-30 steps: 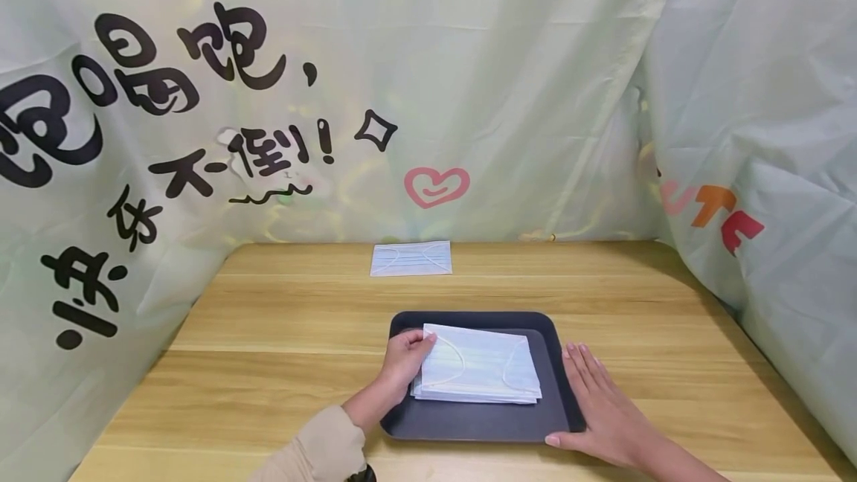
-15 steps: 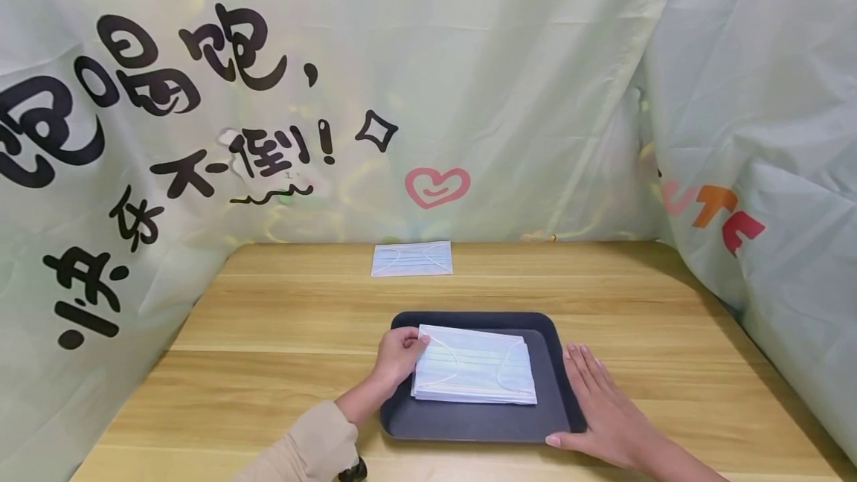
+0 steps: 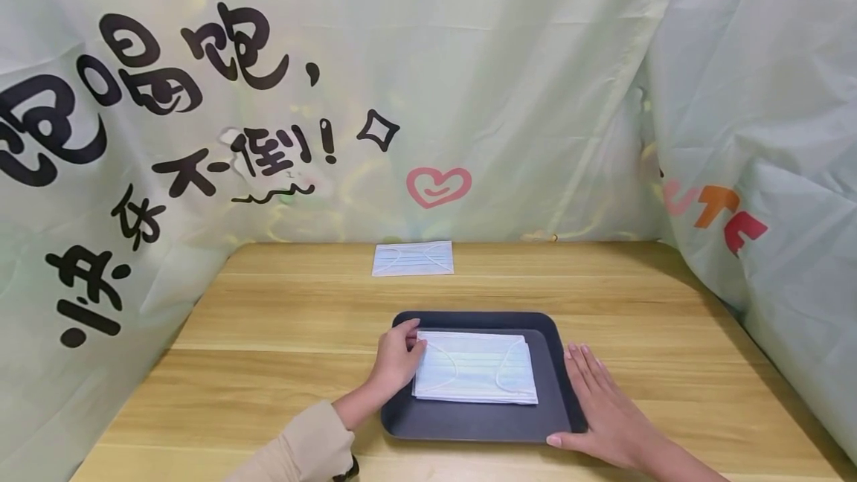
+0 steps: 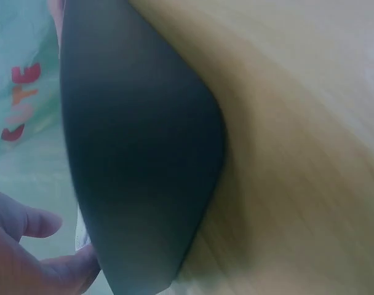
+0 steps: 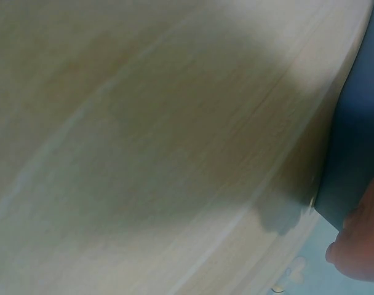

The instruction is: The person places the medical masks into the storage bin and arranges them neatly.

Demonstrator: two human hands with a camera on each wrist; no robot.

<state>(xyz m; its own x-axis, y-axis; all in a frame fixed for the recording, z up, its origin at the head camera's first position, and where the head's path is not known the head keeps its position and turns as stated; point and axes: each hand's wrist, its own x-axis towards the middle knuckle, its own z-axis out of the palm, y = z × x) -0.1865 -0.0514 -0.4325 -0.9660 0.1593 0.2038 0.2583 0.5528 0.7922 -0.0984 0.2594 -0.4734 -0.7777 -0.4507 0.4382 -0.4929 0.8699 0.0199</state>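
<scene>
A stack of pale blue face masks (image 3: pixel 478 367) with white ear loops lies flat in a dark grey tray (image 3: pixel 482 422). At the stack's left edge is my left hand (image 3: pixel 397 357), its thumb and forefinger spread apart beside the masks. The left wrist view shows that gap between the fingers (image 4: pixel 42 222), with the tray's side wall (image 4: pixel 138 141) hiding most of the stack. My right hand (image 3: pixel 605 411) rests along the tray's right side with straight fingers, thumb at the near right corner. Only part of that hand (image 5: pixel 362 239) shows in the right wrist view, against the tray wall.
One more face mask (image 3: pixel 413 259) lies at the far edge of the wooden table (image 3: pixel 281 363). Printed cloth curtains (image 3: pixel 509 95) hang behind the table and along both sides.
My left hand has let go of the top mask's left edge and its fingers have parted. The top mask has shifted slightly left and lies flatter. My right hand stays put.
</scene>
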